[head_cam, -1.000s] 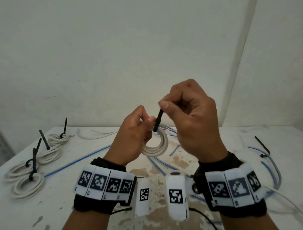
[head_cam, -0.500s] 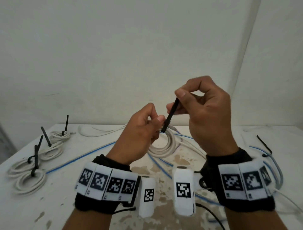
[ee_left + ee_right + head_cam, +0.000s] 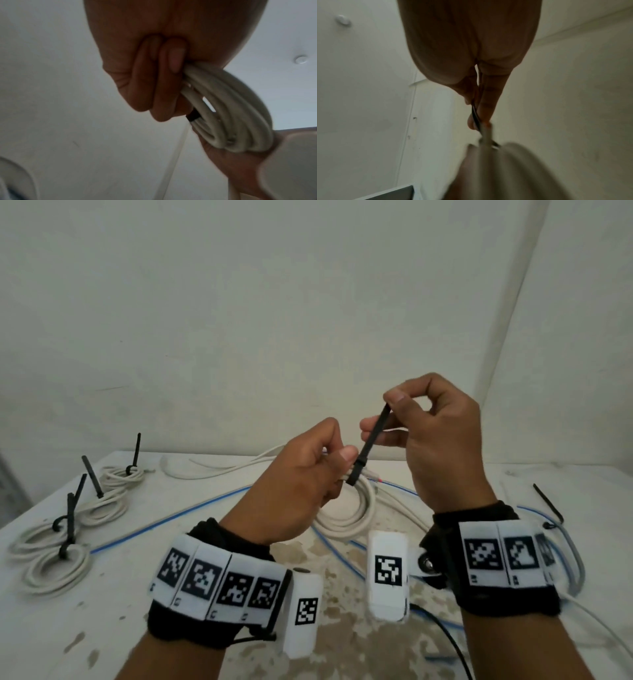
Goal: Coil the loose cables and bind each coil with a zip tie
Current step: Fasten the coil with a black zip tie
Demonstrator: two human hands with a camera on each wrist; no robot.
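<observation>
- white cable coil [image 3: 356, 508] hangs at the centre of the head view, held above the table [image 3: 144, 628]; the left hand [image 3: 301, 484] grips its top, fingers curled round the bundled turns.
- in the left wrist view the coil [image 3: 236, 115] shows as several parallel white loops running out from under the curled fingers [image 3: 171, 75], with a bit of black strap against them at the knuckles.
- black zip tie [image 3: 371, 440] wraps the top of the coil beside the left thumb, its tail slanting up and to the right.
- the right hand [image 3: 442, 446] pinches that tail between thumb and forefinger, the other fingers bent; in the right wrist view the strap [image 3: 475, 116] is a thin dark line between the fingertips, and the coil below is blurred.
- both hands and the marker wristbands [image 3: 222, 580] cover much of the middle of the table, hiding the lower rim of the coil's far side.
- at the left of the frame lie bound white coils [image 3: 54, 559], black tie tails standing up from them.
- blue cables [image 3: 164, 520] run loose across the table behind the hands; a loose white cable [image 3: 205, 470] lies at the far edge.
- at the right edge a grey cable [image 3: 575, 553] curves, with a black zip tie [image 3: 548, 505] on it.
</observation>
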